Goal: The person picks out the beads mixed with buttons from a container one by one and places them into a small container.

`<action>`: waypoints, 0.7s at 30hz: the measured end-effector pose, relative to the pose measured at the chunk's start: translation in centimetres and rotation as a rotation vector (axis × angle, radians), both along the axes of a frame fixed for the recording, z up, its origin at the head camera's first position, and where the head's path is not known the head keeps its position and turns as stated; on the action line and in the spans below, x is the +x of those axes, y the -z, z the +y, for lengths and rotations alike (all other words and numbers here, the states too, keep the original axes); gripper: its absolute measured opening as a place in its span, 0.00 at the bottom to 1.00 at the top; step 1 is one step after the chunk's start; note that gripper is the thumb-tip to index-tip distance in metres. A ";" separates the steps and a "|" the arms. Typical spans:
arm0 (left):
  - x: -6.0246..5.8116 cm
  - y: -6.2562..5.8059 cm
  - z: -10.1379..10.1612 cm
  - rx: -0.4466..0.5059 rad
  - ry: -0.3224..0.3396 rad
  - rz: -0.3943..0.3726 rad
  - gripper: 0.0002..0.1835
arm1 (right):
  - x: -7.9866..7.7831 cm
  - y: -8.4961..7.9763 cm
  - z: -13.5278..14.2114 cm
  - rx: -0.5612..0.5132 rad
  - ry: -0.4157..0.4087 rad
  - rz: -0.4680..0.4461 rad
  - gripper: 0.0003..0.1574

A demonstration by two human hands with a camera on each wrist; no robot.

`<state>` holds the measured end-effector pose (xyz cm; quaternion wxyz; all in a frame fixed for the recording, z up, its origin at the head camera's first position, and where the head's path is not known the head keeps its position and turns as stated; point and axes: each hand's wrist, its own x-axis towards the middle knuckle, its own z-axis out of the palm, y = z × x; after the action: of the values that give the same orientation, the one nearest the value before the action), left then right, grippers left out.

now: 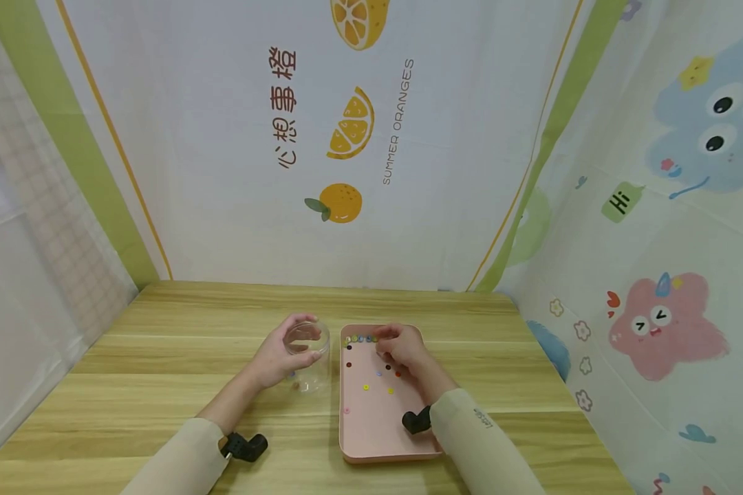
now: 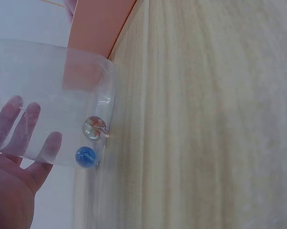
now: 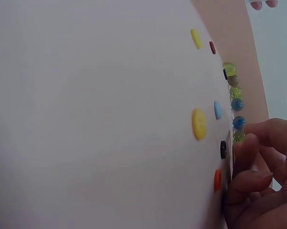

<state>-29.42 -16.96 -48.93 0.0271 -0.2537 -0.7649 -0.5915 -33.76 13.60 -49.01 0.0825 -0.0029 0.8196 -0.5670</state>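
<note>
My left hand [image 1: 283, 353] grips a clear jar [image 1: 314, 375] around its upper part, fingers on the far side and thumb near the rim. The jar stands on the table, left of a pink tray [image 1: 371, 440]. At the jar's bottom lie a blue marble [image 2: 85, 157] and a marble with an orange-red swirl [image 2: 94, 128]. Over the tray's far part is my right hand [image 1: 405, 347], fingers bent. Its fingertips are at a yellow-green marble [image 3: 239, 136] by the far wall; whether they pinch it is unclear. A blue marble [image 3: 239, 122] and several others line that wall.
Flat buttons lie scattered in the tray, among them a yellow button [image 1: 366, 388], a pink button [image 1: 347, 411] and an orange button [image 3: 217, 180]. Around the tray and jar spreads the wood-grain table [image 1: 179, 337]. Printed cloth [image 1: 223, 227] hangs at the back and sides.
</note>
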 end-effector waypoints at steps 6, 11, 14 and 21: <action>0.1 -0.2 0.0 -0.001 0.001 0.004 0.34 | 0.0 0.1 -0.1 0.002 0.001 0.001 0.18; 0.1 -0.2 0.1 0.005 0.004 0.004 0.34 | -0.3 0.5 -0.2 0.018 -0.002 -0.021 0.18; 0.1 -0.2 0.0 0.003 -0.001 0.000 0.34 | -0.3 0.5 -0.1 0.018 -0.008 -0.027 0.18; 0.2 -0.2 0.1 -0.002 -0.004 -0.005 0.36 | -0.3 0.5 -0.1 0.012 -0.009 -0.031 0.17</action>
<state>-29.24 -16.86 -48.74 0.0261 -0.2509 -0.7660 -0.5912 -34.04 13.55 -49.51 0.0979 0.0026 0.8217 -0.5614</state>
